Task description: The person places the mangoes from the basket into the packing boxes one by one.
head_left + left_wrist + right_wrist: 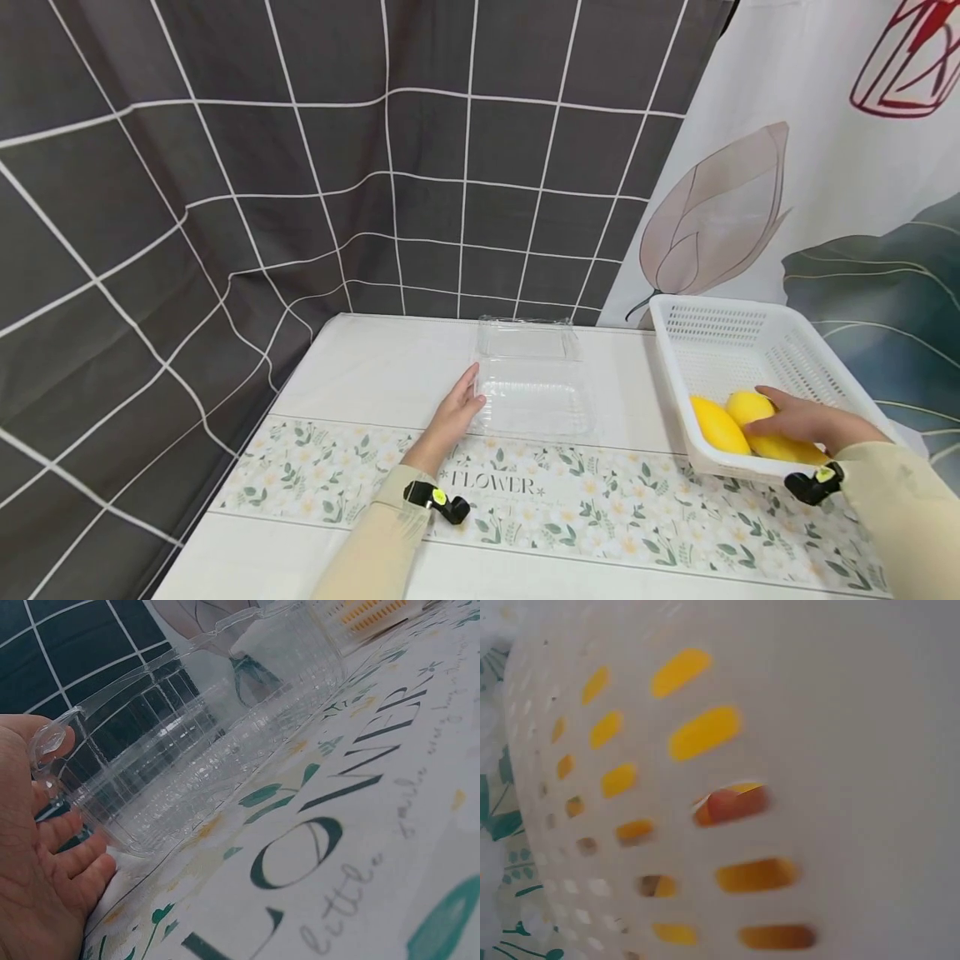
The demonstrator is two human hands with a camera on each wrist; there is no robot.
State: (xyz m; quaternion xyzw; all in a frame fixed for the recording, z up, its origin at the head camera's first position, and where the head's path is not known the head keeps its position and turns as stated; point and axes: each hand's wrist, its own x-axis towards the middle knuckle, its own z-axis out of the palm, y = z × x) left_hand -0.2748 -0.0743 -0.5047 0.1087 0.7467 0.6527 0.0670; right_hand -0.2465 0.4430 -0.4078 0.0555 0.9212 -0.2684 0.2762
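Observation:
A clear plastic clamshell box (pixel 534 408) lies with its lid (pixel 527 340) raised at the back. My left hand (pixel 453 410) holds its left side; in the left wrist view the thumb is at the rim tab and the other fingers are below, outside the wall (pixel 142 750). My right hand (pixel 801 418) reaches into a white basket (pixel 675 367), thumb and fingers around a rounded yellow fruit (pixel 748 407). A longer yellow fruit (pixel 717 427) lies left of it, and another (pixel 783 448) shows below the hand. Through the basket's slots the right wrist view shows yellow patches (pixel 705 733).
The white table covering (pixel 375 362) has a floral strip (pixel 337 467) reading FLOWER. A dark grid curtain (pixel 427 208) stands behind and to the left, a white curtain (pixel 750 92) with plant prints at the right. The basket stands at the table's right side.

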